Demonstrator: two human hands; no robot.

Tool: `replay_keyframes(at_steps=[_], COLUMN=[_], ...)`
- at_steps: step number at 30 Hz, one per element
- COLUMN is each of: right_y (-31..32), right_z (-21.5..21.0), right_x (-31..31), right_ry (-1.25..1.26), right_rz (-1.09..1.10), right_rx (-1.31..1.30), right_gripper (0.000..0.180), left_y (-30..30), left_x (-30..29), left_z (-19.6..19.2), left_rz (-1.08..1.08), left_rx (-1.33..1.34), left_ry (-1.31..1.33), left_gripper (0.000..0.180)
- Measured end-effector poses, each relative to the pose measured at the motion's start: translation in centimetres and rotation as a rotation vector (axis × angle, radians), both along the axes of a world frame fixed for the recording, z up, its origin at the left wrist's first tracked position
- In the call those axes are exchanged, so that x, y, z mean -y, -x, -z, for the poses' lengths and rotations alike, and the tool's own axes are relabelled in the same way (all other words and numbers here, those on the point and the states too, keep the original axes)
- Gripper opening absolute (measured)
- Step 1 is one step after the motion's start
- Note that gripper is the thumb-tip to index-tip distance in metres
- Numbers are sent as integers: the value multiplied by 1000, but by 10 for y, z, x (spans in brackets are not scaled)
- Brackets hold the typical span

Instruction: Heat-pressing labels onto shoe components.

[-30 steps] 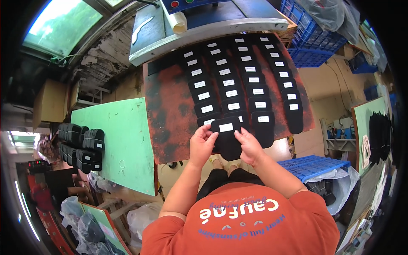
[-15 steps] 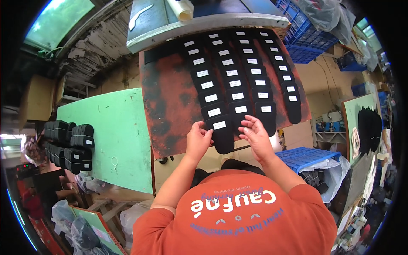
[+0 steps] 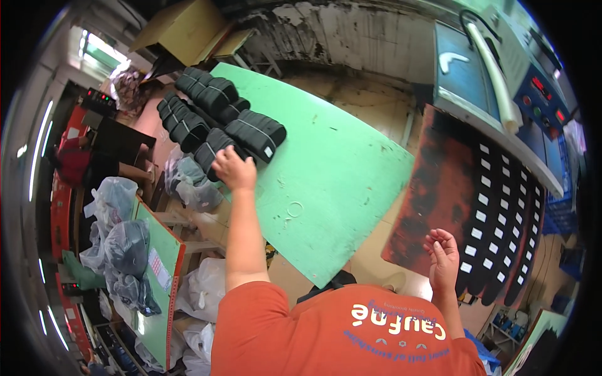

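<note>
At about ten o'clock on the green tabletop, the left hand lies on the nearest black bundle, fingers curled onto it though I cannot tell whether the grip has closed; its long axis runs from eight toward two o'clock, with more bundles stacked beyond. Over at four o'clock the right hand hangs loosely open and empty beside the rust-coloured board of black strips. A second ago both hands pressed those strips together; now the left has swung far across.

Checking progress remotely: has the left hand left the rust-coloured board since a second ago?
Yes. The left hand has moved left, off the rust-coloured board, onto the black bundles across the green table.
</note>
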State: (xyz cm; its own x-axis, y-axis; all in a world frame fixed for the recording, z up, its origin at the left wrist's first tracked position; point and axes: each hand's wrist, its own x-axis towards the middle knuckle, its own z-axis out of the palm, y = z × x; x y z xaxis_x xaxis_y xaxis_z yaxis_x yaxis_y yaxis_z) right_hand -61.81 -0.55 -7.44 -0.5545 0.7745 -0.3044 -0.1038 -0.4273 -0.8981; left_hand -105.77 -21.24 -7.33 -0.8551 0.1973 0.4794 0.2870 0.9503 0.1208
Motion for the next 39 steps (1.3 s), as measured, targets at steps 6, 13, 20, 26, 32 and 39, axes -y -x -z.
replay_keyframes(at_steps=[6, 13, 20, 26, 32, 39], right_y=[71, 166, 233, 201, 184, 190], right_z=[1, 15, 14, 36, 40, 84], right_x=[21, 39, 41, 25, 7, -31], right_ry=[-42, -268, -171, 200, 101, 639], right_rz=[-189, -792, -649, -320, -262, -74], right_rx=[62, 91, -309, -111, -14, -193], right_gripper=[22, 71, 115, 93, 87, 39], left_y=[79, 43, -149, -178, -195, -152], left_x=[61, 95, 0, -29, -43, 19], left_z=[-3, 32, 35, -20, -1, 82], left_rz=[-203, 209, 451, 870, 1348, 1015], left_rx=[237, 496, 1263, 197, 520, 548], left_ry=[8, -958, -1414, -265, 29, 335], left_gripper=[71, 56, 59, 38, 18, 16])
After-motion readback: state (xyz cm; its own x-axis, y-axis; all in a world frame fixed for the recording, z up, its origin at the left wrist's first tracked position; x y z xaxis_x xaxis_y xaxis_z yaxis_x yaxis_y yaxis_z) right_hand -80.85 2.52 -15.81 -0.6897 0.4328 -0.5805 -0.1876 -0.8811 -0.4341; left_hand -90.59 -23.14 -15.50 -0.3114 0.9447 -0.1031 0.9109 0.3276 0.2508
